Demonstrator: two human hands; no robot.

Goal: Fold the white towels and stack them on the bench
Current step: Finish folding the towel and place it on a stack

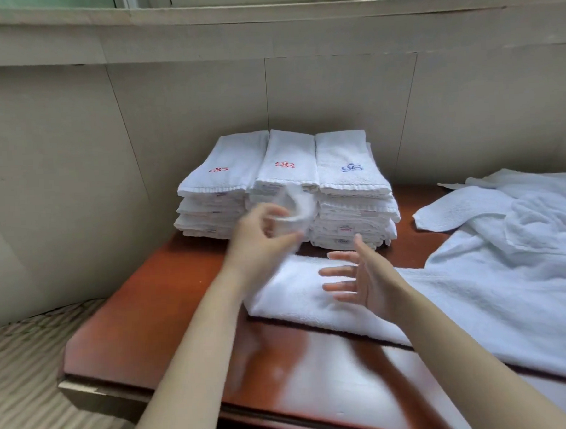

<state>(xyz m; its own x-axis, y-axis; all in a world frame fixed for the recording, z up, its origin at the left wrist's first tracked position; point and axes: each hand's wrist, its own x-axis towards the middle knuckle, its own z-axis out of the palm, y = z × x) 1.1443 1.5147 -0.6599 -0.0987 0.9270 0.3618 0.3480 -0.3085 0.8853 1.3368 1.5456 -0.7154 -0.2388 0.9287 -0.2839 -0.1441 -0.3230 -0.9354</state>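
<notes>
At the centre of the frame, the left hand (259, 235) holds a blurred end of the towel (299, 295) lifted up; its grip is curled around the cloth. The right hand (360, 279) hovers over the towel with a wide grip, fingers straight, holding nothing. This towel lies as a long strip on the worktop (168, 305), just before the stacks (287, 188). I judge the fold is half done; next the lifted end must be laid over evenly, edges matching.

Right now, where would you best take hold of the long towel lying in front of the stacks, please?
Probably at the near long edge of the long towel, from the front: it lies flat across the bench, and that edge is free, while the stacks crowd its far side.
</notes>
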